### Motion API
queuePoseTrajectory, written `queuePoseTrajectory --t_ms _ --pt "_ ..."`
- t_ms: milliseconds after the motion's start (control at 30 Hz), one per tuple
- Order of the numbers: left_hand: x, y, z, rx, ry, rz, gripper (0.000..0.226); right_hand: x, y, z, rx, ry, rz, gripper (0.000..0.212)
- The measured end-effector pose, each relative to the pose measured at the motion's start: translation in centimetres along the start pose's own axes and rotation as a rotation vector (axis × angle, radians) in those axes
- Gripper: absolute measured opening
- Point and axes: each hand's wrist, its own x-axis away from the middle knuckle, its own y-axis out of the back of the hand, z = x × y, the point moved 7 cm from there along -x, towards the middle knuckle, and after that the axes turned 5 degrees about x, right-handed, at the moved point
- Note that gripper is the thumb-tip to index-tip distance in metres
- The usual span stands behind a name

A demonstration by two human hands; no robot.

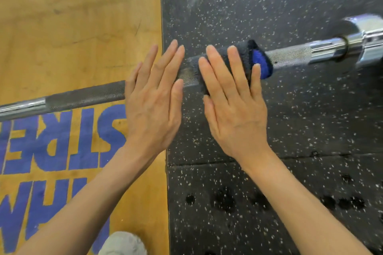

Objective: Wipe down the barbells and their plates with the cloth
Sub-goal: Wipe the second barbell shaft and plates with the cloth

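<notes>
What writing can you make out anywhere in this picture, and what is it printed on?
"STRE": large blue letters painted on the wooden floor panel, upside down from this view and cut off at the left edge.
A second row of blue letters lies nearer the camera, partly hidden by the left arm and cropped; it cannot be read for sure.
No readable marking shows on the barbell, the cloth or the speckled rubber mat.

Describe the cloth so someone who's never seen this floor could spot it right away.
Follow the barbell from the wooden floor onto the speckled black rubber mat. The cloth is wrapped over the bar there, under the right hand. It is the only soft, dark thing, with a bright blue patch.
</notes>
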Motion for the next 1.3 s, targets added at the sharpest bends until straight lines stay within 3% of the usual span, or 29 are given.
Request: queuePoseTrajectory --t_ms 67,167,233,333,500,667,767,833,933,1000,1167,1300 --pt "-0.6 -0.1 0.3 0.024 0.015 -0.011 0.049 -0.6 0.2 -2.7 0.056 -0.042 -0.020 0.051" --pt "-1.4 -0.3 0.6 0.070 0.033 -0.021 0.048 -1.5 0.7 -4.1 0.010 -0.276 -0.045 0.051" --pt "-1.8 -0.4 0.8 0.068 0.038 -0.033 0.048 -2.5 0.1 -1.4 -0.035 -0.214 -0.003 0.051" --pt "-2.2 -0.5 1.0 0.078 0.051 -0.044 0.047 -3.5 -0.5 -0.4 0.008 0.028 0.043 0.048" --pt "-2.3 -0.6 0.9 0.104 0.066 -0.042 0.047 -4.7 0.3 -3.7 0.016 -0.224 -0.023 0.044" --pt "-1.5 -0.5 0.7 0.090 0.062 -0.039 0.048 -5.0 0.0 -0.9 0.015 -0.004 0.052 0.044" --pt "-0.7 -0.2 0.2 0.084 0.063 -0.025 0.049 -3.4 1.4 -3.5 0.058 -0.108 0.048 0.047" --pt "-0.1 -0.2 -0.1 0.076 0.059 -0.018 0.048 -3.0 1.9 -1.8 0.006 -0.208 0.073 0.048" --pt "0.8 0.0 -0.5 0.052 0.045 0.002 0.048 -2.9 1.5 1.8 -0.069 -0.116 0.129 0.047" --pt "1.6 0.1 -0.8 0.036 0.035 0.029 0.051 -2.6 2.0 0.5 -0.007 -0.052 0.157 0.046" --pt "3.2 0.5 -1.7 0.030 0.038 0.066 0.057 -1.2 3.7 -0.4 -0.011 -0.284 0.167 0.046" --pt "4.7 1.0 -2.4 0.043 0.034 0.102 0.058 0.6 4.4 1.2 -0.007 -0.131 0.222 0.047"
